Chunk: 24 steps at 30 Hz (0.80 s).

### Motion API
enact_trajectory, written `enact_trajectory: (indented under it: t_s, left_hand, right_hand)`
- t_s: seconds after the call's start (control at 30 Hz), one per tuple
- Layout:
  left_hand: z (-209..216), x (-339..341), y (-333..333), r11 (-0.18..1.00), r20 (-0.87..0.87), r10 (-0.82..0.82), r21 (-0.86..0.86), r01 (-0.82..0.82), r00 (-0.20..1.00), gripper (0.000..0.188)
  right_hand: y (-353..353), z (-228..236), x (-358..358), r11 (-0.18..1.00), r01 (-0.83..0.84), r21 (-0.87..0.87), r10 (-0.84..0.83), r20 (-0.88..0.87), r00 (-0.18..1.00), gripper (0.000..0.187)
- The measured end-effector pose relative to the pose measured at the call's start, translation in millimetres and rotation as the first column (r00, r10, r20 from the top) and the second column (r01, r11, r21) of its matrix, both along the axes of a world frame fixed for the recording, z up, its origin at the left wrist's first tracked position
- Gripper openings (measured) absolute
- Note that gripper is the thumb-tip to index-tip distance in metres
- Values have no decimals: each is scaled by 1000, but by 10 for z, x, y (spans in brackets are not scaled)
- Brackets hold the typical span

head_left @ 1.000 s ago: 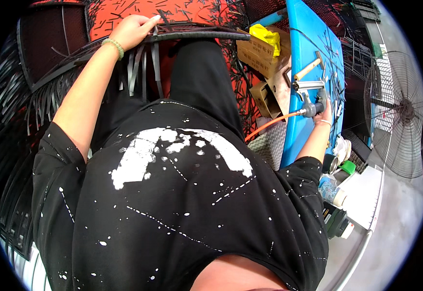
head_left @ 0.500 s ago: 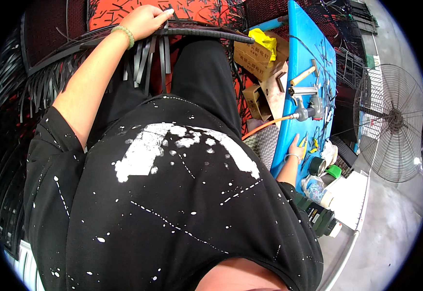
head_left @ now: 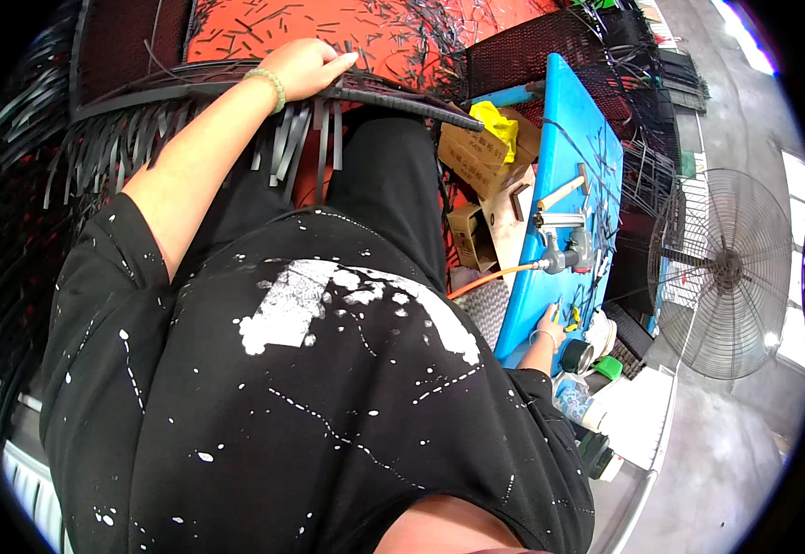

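from where i stand, the person's left hand (head_left: 302, 70) lies over the long black edge bar (head_left: 411, 101) of a woven frame, at the far left in front of the lap. its fingers curl and the thumb points right; i cannot tell whether that grip pinches a strip. loose black strips (head_left: 284, 148) hang from the bar on the near side, and beyond it cut scraps litter a red surface (head_left: 328, 23).

on the right, the right hand (head_left: 548, 325) is at the near end of a blue table (head_left: 564, 102), its fingers by a small tool (head_left: 556, 314); whether the grip is closed on it i cannot tell. a yellow tool (head_left: 574, 319) lies just to its right. farther along the table are an air tool (head_left: 570, 256) with an orange hose (head_left: 490, 279) and a hammer (head_left: 559, 192). left of the table, a yellow bag (head_left: 497, 129) sits on a cardboard box (head_left: 476, 164).
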State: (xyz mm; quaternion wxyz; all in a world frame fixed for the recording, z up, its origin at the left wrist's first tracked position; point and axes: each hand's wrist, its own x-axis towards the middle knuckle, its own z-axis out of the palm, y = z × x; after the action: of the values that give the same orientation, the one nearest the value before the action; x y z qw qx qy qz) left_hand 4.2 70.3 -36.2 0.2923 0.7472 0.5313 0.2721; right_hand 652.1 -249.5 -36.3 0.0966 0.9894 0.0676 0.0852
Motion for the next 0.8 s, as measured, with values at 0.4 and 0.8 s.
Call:
enact_trajectory:
  t_s: [0.4,0.8]
  left_hand:
    - [-87,-68,39,971,625,-7,-181,153,781,51]
    - [10,-54,21,946,602,17,-269,183,799,51]
  right_hand:
    - [1388,651,-656,-104,-587,803,618,514,595,63]
    - [2736,604,-3561,-509,-841,181,860,146,-489,68]
